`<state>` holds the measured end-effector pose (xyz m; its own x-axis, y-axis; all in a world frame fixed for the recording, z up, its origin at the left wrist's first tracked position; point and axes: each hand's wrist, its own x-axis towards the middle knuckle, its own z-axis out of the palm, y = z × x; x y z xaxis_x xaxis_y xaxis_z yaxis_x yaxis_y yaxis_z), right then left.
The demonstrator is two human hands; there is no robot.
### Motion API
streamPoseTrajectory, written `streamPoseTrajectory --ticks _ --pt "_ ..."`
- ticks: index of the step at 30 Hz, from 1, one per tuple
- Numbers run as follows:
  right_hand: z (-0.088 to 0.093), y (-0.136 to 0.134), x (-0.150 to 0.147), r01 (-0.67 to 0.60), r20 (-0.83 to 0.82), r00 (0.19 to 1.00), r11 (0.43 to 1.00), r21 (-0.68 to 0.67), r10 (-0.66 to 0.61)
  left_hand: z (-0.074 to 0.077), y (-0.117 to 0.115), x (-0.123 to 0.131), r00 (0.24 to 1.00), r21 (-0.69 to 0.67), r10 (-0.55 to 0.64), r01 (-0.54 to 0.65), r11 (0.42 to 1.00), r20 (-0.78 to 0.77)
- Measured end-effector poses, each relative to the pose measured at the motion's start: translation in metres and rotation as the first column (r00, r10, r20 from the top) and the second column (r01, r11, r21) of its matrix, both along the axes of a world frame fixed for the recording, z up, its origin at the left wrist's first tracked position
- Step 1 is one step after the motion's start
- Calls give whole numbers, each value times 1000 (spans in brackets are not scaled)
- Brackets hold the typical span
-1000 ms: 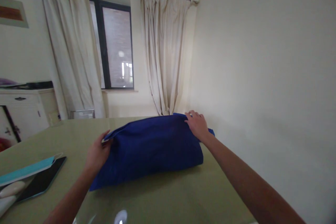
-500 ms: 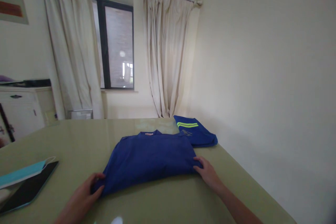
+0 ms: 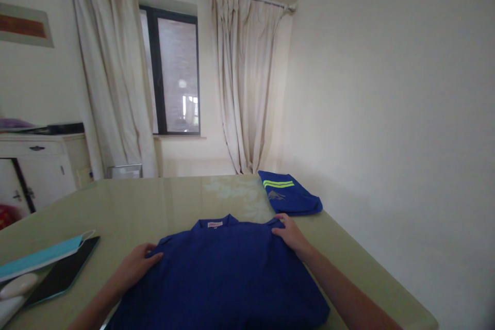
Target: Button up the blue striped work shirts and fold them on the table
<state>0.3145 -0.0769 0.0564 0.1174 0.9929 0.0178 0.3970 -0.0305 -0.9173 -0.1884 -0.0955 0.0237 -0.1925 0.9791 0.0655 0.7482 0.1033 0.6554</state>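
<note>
A dark blue shirt [image 3: 224, 273] lies spread on the table [image 3: 127, 206], its collar with a light label pointing away from me. My left hand [image 3: 141, 263] pinches the shirt at its left shoulder edge, thumb on top. At the right shoulder edge, my right hand [image 3: 288, 232] grips the cloth between thumb and fingers. The lower part of the shirt runs out of view at the bottom. Just beyond my right hand lies a folded blue garment [image 3: 290, 198] with yellow-green stripes and a grey print.
On the left, a light blue face mask [image 3: 42, 257] lies over a dark flat tablet-like object [image 3: 67, 273], beside a white mouse-like object [image 3: 18, 285]. A wall [image 3: 386, 139] borders the table's right side. Beyond stand a white cabinet [image 3: 42, 165] and curtains [image 3: 247, 82].
The shirt has come nearer to me and now shows more of its length. Both hands have shifted from its lower corners up to the shoulder edges. The view has tilted slightly.
</note>
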Motion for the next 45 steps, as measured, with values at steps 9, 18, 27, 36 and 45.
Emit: streamPoseTrajectory --ticks 9,18,27,36,45 --pt "16 29 -17 -76 481 871 942 326 -96 8 13 4 979 195 173 -151 969 -103" --pt "-25 -52 -32 -453 719 632 891 40 289 -57 -72 11 779 -84 -229 222 971 -583" --pt "1 -59 -93 -415 735 622 910 18 269 -4 -66 105 754 -85 -285 293 952 -591" --pt "-35 -27 -130 -504 711 599 864 -25 369 -21 -13 151 769 -100 -373 379 920 -520" --pt "-37 6 -124 -404 723 630 915 -6 283 -27 35 140 799 -9 -240 282 959 -551"
